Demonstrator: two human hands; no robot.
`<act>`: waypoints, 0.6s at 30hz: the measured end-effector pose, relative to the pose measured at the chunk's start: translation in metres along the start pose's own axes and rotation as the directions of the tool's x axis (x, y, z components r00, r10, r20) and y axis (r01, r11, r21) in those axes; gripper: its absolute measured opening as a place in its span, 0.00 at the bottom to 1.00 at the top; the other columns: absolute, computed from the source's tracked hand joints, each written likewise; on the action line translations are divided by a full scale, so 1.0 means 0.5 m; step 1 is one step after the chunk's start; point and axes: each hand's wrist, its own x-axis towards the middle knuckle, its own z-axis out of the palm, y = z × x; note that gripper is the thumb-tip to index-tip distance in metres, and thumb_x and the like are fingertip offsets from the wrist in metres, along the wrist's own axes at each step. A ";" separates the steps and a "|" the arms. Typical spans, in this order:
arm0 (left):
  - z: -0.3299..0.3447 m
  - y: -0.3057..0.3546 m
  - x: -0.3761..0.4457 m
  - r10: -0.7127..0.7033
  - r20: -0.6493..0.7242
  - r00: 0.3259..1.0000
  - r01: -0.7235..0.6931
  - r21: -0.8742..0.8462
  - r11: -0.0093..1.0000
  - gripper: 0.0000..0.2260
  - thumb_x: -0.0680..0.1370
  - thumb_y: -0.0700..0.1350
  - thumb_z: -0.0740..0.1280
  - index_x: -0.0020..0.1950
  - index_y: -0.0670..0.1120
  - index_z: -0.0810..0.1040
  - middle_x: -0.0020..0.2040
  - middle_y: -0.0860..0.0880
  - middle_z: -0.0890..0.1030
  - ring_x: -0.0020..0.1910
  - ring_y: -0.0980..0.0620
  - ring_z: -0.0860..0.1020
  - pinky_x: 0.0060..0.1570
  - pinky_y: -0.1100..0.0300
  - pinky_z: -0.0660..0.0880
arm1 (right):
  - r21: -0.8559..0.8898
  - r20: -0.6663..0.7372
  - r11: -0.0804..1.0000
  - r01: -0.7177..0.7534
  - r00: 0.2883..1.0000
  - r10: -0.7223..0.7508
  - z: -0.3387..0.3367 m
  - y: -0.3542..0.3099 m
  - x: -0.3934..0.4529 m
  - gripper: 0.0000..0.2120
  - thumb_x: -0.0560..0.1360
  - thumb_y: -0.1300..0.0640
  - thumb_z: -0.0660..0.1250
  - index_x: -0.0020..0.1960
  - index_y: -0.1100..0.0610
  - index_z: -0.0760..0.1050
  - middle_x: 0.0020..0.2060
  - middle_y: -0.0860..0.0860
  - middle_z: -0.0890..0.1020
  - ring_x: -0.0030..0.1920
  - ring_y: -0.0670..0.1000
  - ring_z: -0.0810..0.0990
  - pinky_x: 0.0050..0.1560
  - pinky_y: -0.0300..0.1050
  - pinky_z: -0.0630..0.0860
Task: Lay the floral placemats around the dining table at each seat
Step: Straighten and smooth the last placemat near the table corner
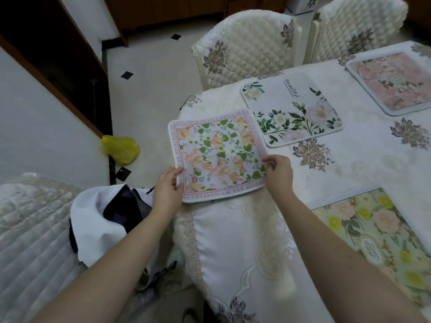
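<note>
A square placemat (pixel 217 155) with peach flowers, green leaves and a lettered pink border lies at the left end of the dining table (pixel 349 164), its left part overhanging the edge. My left hand (pixel 168 187) grips its near left corner. My right hand (pixel 278 170) pinches its near right corner. Three other floral placemats lie flat on the cloth: a white one marked "Beautiful" (pixel 291 108), a pink one (pixel 394 82) at the far right, and a yellow-green one (pixel 382 241) at the near right.
Two quilted cream chairs (pixel 245 47) (pixel 354 26) stand along the table's far side, and another chair (pixel 30 234) at the near left has white and dark cloth (pixel 100 213) piled beside it. A yellow bag (pixel 120 149) lies on the floor by the wall.
</note>
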 end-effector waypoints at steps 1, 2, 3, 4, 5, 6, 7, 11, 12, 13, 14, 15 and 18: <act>-0.004 -0.001 -0.009 0.007 -0.020 1.000 -0.007 -0.025 1.000 0.18 0.78 0.35 0.64 0.68 0.46 0.76 0.71 0.45 0.71 0.66 0.45 0.74 0.68 0.48 0.70 | 0.008 -0.016 1.000 0.005 1.000 -0.005 -0.004 0.002 -0.016 0.12 0.79 0.67 0.58 0.52 0.57 0.79 0.56 0.55 0.74 0.46 0.49 0.73 0.49 0.40 0.68; -0.009 -0.002 -0.021 0.018 -0.045 0.999 -0.019 -0.041 0.999 0.18 0.78 0.35 0.64 0.67 0.46 0.76 0.69 0.45 0.72 0.65 0.45 0.74 0.66 0.46 0.72 | 0.016 -0.026 1.000 0.007 1.000 -0.007 -0.007 0.005 -0.033 0.12 0.79 0.67 0.58 0.50 0.56 0.79 0.55 0.54 0.74 0.46 0.48 0.73 0.49 0.39 0.68; -0.015 -0.004 -0.035 0.032 -0.067 0.997 -0.035 -0.055 0.998 0.18 0.78 0.34 0.63 0.67 0.46 0.77 0.68 0.47 0.74 0.64 0.46 0.75 0.65 0.45 0.73 | 0.023 -0.034 1.000 0.007 0.999 -0.006 -0.011 0.009 -0.051 0.12 0.79 0.68 0.58 0.49 0.56 0.79 0.55 0.54 0.73 0.46 0.49 0.73 0.49 0.39 0.68; -0.022 -0.006 -0.051 0.049 -0.082 0.995 -0.055 -0.074 0.996 0.18 0.77 0.34 0.63 0.66 0.45 0.77 0.66 0.48 0.74 0.63 0.46 0.76 0.64 0.45 0.73 | 0.026 -0.042 1.000 0.003 0.999 -0.002 -0.016 0.014 -0.070 0.13 0.78 0.68 0.58 0.47 0.55 0.78 0.54 0.53 0.73 0.46 0.49 0.73 0.48 0.40 0.68; -0.027 -0.009 -0.067 0.069 -0.089 0.994 -0.077 -0.093 0.993 0.19 0.77 0.33 0.63 0.66 0.44 0.77 0.64 0.50 0.75 0.63 0.46 0.76 0.64 0.45 0.73 | 0.029 -0.052 1.000 -0.005 0.999 0.006 -0.022 0.019 -0.088 0.13 0.77 0.69 0.58 0.46 0.55 0.78 0.54 0.52 0.73 0.45 0.48 0.73 0.48 0.40 0.68; -0.031 -0.013 -0.085 0.084 -0.088 0.993 -0.093 -0.110 0.990 0.19 0.77 0.33 0.64 0.66 0.44 0.77 0.63 0.51 0.75 0.63 0.46 0.76 0.64 0.45 0.73 | 0.035 -0.064 0.999 -0.018 0.998 0.020 -0.028 0.025 -0.106 0.14 0.77 0.70 0.58 0.44 0.54 0.77 0.53 0.52 0.73 0.44 0.48 0.74 0.48 0.38 0.68; -0.034 -0.017 -0.102 0.089 -0.079 0.993 -0.099 -0.122 0.988 0.18 0.77 0.33 0.64 0.66 0.44 0.78 0.64 0.50 0.75 0.63 0.46 0.76 0.64 0.45 0.73 | 0.044 -0.077 0.998 -0.035 0.996 0.038 -0.034 0.030 -0.124 0.14 0.76 0.70 0.58 0.43 0.54 0.77 0.53 0.52 0.73 0.43 0.47 0.73 0.47 0.36 0.67; -0.037 -0.032 -0.166 0.079 -0.017 0.997 -0.081 -0.162 0.983 0.17 0.77 0.35 0.66 0.66 0.45 0.79 0.65 0.48 0.77 0.61 0.48 0.78 0.62 0.48 0.76 | 0.036 -0.143 0.998 -0.043 0.989 0.048 -0.056 0.046 -0.190 0.15 0.76 0.71 0.57 0.41 0.55 0.77 0.52 0.52 0.72 0.39 0.42 0.71 0.37 0.25 0.66; -0.036 -0.035 -0.180 0.071 -0.005 0.997 -0.070 -0.186 0.980 0.16 0.78 0.35 0.66 0.65 0.44 0.79 0.65 0.49 0.78 0.60 0.48 0.79 0.60 0.50 0.77 | 0.035 -0.153 0.998 -0.043 0.987 0.048 -0.063 0.050 -0.201 0.15 0.76 0.72 0.57 0.41 0.56 0.77 0.52 0.53 0.72 0.39 0.44 0.72 0.38 0.25 0.68; -0.034 -0.039 -0.196 0.056 0.002 0.998 -0.054 -0.214 0.975 0.16 0.78 0.35 0.66 0.65 0.44 0.79 0.64 0.48 0.79 0.59 0.49 0.80 0.59 0.53 0.77 | 0.032 -0.155 0.998 -0.050 0.986 0.054 -0.070 0.055 -0.210 0.15 0.76 0.72 0.57 0.41 0.58 0.78 0.52 0.54 0.73 0.41 0.48 0.74 0.41 0.27 0.70; -0.032 -0.044 -0.209 0.040 0.007 0.999 -0.037 -0.236 0.971 0.16 0.78 0.35 0.66 0.65 0.43 0.79 0.64 0.48 0.79 0.58 0.49 0.80 0.57 0.60 0.77 | 0.017 -0.153 0.998 -0.062 0.986 0.064 -0.075 0.060 -0.215 0.15 0.75 0.72 0.57 0.41 0.59 0.78 0.53 0.54 0.73 0.43 0.51 0.75 0.44 0.34 0.73; -0.031 -0.049 -0.224 0.033 0.017 0.999 -0.028 -0.250 0.968 0.15 0.78 0.35 0.67 0.65 0.42 0.79 0.64 0.48 0.79 0.57 0.51 0.80 0.54 0.67 0.76 | -0.003 -0.153 0.997 -0.081 0.985 0.080 -0.080 0.066 -0.223 0.15 0.74 0.73 0.57 0.40 0.58 0.77 0.53 0.54 0.73 0.44 0.53 0.75 0.44 0.42 0.73; -0.027 -0.056 -0.258 0.057 0.068 0.996 -0.036 -0.276 0.960 0.15 0.79 0.35 0.66 0.65 0.41 0.78 0.65 0.49 0.77 0.55 0.55 0.79 0.54 0.70 0.76 | -0.008 -0.180 0.993 -0.114 0.977 0.111 -0.087 0.081 -0.245 0.17 0.71 0.75 0.57 0.34 0.56 0.71 0.49 0.54 0.73 0.44 0.53 0.73 0.40 0.39 0.63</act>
